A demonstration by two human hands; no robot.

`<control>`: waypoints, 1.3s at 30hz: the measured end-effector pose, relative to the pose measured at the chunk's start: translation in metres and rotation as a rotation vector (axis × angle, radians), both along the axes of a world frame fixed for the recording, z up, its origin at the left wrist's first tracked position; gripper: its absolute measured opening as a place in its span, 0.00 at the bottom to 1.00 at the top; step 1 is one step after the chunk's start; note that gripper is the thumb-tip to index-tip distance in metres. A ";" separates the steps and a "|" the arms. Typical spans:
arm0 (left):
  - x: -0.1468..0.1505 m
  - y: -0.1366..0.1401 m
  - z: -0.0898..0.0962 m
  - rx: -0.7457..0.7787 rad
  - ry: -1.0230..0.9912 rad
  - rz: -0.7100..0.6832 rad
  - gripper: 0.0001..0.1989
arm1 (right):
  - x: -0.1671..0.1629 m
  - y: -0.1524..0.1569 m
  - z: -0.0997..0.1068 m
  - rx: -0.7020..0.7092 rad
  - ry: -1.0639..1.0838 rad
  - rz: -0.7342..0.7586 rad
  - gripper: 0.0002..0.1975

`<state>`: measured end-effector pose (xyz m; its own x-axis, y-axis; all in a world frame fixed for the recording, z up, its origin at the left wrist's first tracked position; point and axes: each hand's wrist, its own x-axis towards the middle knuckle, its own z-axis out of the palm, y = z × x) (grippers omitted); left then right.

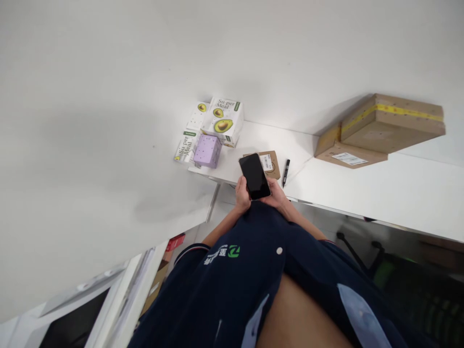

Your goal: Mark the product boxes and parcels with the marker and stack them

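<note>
A smartphone (255, 176) with a dark screen is held upright in front of my body, just over the table's front edge. My left hand (242, 194) is closed around its lower left side, thumb at the edge. On the lower right side, my right hand (275, 194) grips it as well, with fingers partly hidden behind it. Behind the phone lies a small brown cardboard box (274, 166) with a white label, partly covered by the phone. A black marker pen (286, 172) rests on the table right of that box.
White avocado-print boxes (227, 116) and a lilac box (206, 151) stand at the left end of the white table (416, 188), against the wall. Two cardboard boxes (395, 126), one taped in yellow, are stacked to the right. A dark chair (398, 275) stands below the table at right.
</note>
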<state>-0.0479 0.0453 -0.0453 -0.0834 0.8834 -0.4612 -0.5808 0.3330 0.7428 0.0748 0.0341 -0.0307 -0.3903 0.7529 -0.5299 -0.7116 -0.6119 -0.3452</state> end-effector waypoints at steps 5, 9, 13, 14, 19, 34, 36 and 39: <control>-0.001 -0.004 0.007 -0.009 -0.040 0.042 0.09 | -0.004 0.001 0.003 -0.017 -0.129 0.010 0.17; -0.004 -0.006 0.010 -0.045 -0.036 0.025 0.08 | -0.004 0.003 0.007 -0.014 -0.181 -0.013 0.15; -0.004 -0.006 0.016 -0.019 -0.059 -0.001 0.08 | -0.004 0.005 0.012 -0.034 -0.175 -0.036 0.13; -0.004 -0.006 0.017 -0.009 -0.070 -0.001 0.08 | -0.004 0.006 0.013 -0.034 -0.169 -0.035 0.13; -0.005 -0.004 0.013 -0.047 -0.144 0.019 0.09 | -0.006 0.008 0.019 -0.017 -0.172 -0.031 0.13; -0.005 0.001 0.014 -0.129 -0.226 -0.001 0.13 | -0.016 0.009 0.034 -0.002 -0.230 -0.129 0.13; -0.004 0.002 0.018 -0.129 -0.231 -0.044 0.14 | -0.013 0.009 0.035 -0.004 -0.185 -0.100 0.15; -0.004 0.001 0.023 -0.111 -0.259 -0.129 0.14 | -0.009 0.009 0.037 -0.014 -0.185 -0.102 0.19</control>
